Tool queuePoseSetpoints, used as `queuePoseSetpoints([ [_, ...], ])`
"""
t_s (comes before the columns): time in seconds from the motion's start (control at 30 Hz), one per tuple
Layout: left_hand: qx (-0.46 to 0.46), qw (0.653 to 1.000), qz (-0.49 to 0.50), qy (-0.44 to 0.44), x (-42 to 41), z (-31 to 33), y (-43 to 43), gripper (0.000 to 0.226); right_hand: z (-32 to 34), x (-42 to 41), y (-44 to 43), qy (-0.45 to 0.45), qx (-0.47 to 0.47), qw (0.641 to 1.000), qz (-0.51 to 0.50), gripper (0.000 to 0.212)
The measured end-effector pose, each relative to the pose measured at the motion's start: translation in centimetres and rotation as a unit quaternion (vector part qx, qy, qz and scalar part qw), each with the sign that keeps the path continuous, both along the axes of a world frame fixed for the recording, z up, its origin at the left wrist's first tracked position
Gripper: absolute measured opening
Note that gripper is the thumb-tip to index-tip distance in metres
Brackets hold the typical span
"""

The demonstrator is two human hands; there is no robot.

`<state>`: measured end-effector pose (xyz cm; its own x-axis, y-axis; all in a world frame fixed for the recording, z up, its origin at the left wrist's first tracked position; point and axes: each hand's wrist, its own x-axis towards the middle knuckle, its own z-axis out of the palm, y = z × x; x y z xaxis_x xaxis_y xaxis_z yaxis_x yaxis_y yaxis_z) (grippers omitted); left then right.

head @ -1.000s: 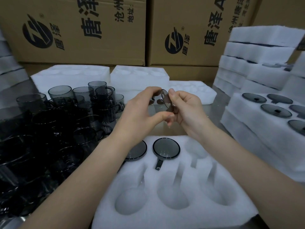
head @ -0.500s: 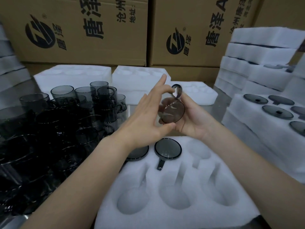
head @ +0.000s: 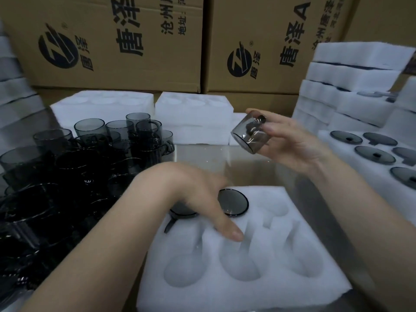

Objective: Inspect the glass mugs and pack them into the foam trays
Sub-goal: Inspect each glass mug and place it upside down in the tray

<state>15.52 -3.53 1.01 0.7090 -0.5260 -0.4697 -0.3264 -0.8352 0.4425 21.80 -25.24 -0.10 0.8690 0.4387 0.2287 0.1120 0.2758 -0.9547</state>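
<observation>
Right hand [head: 290, 143]: my grip held a smoky glass mug [head: 251, 137] tilted above the worktop [head: 202, 154], mouth turned toward me to check the rim.
Left hand [head: 198, 197]: fingers spread, holding nothing, resting on the foam tray [head: 258, 287] to steady it.
Tray: two mugs [head: 234, 202] seated upside down in the back row; four pockets empty.
Supply: unpacked mugs [head: 94, 154] crowded at my left.

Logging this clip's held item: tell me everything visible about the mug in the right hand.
The glass mug is smoky grey, see-through, a short cylinder with a thin dark edge. It is held in the air, tipped on its side, round end facing left and down, above the table behind the foam tray. Only the right hand touches it, fingers around the far end. Its handle is not clearly visible.
</observation>
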Motion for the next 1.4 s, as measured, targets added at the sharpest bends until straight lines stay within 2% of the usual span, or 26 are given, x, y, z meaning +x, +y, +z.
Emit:
queuePoseSetpoints([
  [0.07, 0.015, 0.999, 0.003, -0.037, -0.2, -0.3, -0.7, 0.066, 1.0, -0.4, -1.1, -0.028, -0.078, 0.996, 0.033, 0.074],
  [0.2, 0.012, 0.993, 0.02, -0.117, 0.4, -0.8, -1.1, 0.046, 2.7, -1.6, -2.1, -0.083, -0.254, 0.962, 0.054, 0.053],
  [0.4, -0.052, 0.99, 0.058, -0.118, 1.4, -1.8, -0.4, 0.032, 2.7, -2.1, -1.3, -0.116, -0.454, 0.882, 0.047, 0.055],
  [0.53, -0.064, 0.991, 0.063, -0.104, 1.5, -1.9, -0.4, 0.033, 3.1, -2.4, -1.1, -0.099, -0.475, 0.873, 0.047, 0.055],
  [0.73, -0.021, 0.993, 0.067, -0.095, 1.2, -1.5, -0.5, 0.07, 3.9, -3.3, -0.3, -0.131, -0.556, 0.821, 0.018, 0.05],
  [0.83, -0.007, 0.993, 0.066, -0.102, 1.1, -1.4, -0.6, 0.08, 4.2, -3.8, 0.2, -0.128, -0.577, 0.806, 0.021, 0.05],
  [1.07, -0.012, 0.992, 0.059, -0.108, 1.4, -1.7, -0.4, 0.063, 3.7, -3.7, 1.1, -0.112, -0.632, 0.766, 0.024, 0.05],
  [1.17, -0.014, 0.992, 0.057, -0.108, 1.4, -1.8, -0.5, 0.063, 3.5, -3.5, 1.3, -0.108, -0.693, 0.712, 0.022, 0.051],
  [1.2, -0.011, 0.992, 0.058, -0.107, 1.4, -1.7, -0.5, 0.065, 3.5, -3.5, 1.3, -0.103, -0.698, 0.709, 0.023, 0.052],
  [1.3, -0.006, 0.993, 0.056, -0.108, 1.4, -1.7, -0.5, 0.067, 3.8, -3.6, 1.0, -0.075, -0.645, 0.76, 0.022, 0.072],
  [1.33, -0.009, 0.993, 0.055, -0.107, 1.4, -1.8, -0.5, 0.063, 3.6, -3.4, 0.9, -0.071, -0.646, 0.76, 0.022, 0.08],
  [1.4, -0.01, 0.993, 0.058, -0.105, 1.5, -1.8, -0.5, 0.061, 2.8, -2.8, 1.0, -0.063, -0.692, 0.717, 0.052, 0.085],
])
